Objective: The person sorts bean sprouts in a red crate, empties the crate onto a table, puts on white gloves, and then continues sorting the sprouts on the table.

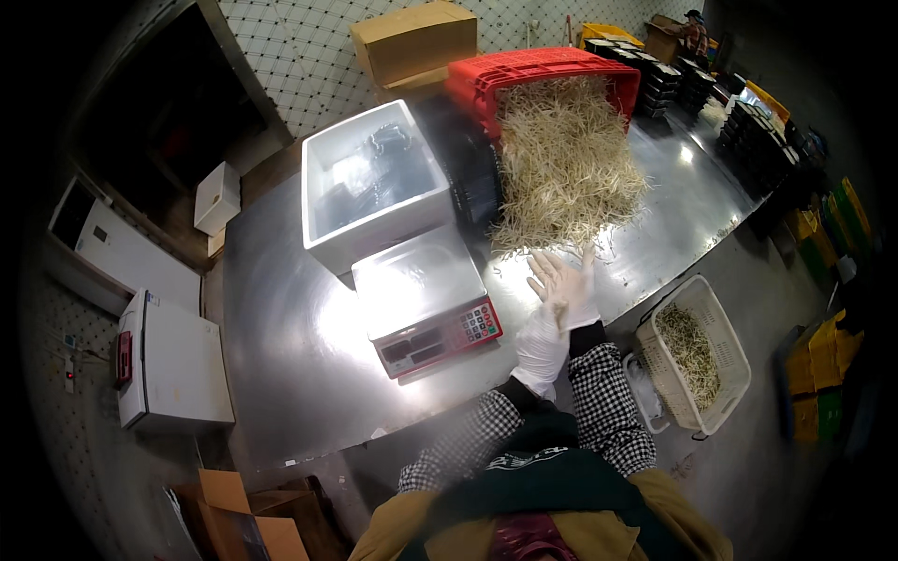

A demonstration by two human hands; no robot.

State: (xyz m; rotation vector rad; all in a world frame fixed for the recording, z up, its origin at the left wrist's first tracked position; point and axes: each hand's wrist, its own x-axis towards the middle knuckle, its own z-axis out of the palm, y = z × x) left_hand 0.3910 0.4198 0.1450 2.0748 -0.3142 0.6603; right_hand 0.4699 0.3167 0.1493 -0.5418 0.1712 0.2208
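Observation:
My right hand (572, 283), in a white glove, is held over the metal table with its fingers spread, just in front of a heap of bean sprouts (571, 159). My left hand (543, 348), also gloved in white, reaches across to the right one, its fingers closed on the right glove near the wrist. The sprouts spill out of a red plastic crate (538, 64) tipped on its side toward me. Left of my hands stands a weighing scale (421, 290) with a bare steel plate and a red-edged keypad panel.
Behind the scale, a white foam box (374, 224) holds dark and clear plastic. A white basket (739, 360) of sprouts stands on the floor right of the metal table (271, 346). Cardboard boxes (416, 42) stand behind; stacked black trays (758, 136) and a person (694, 35) are far right.

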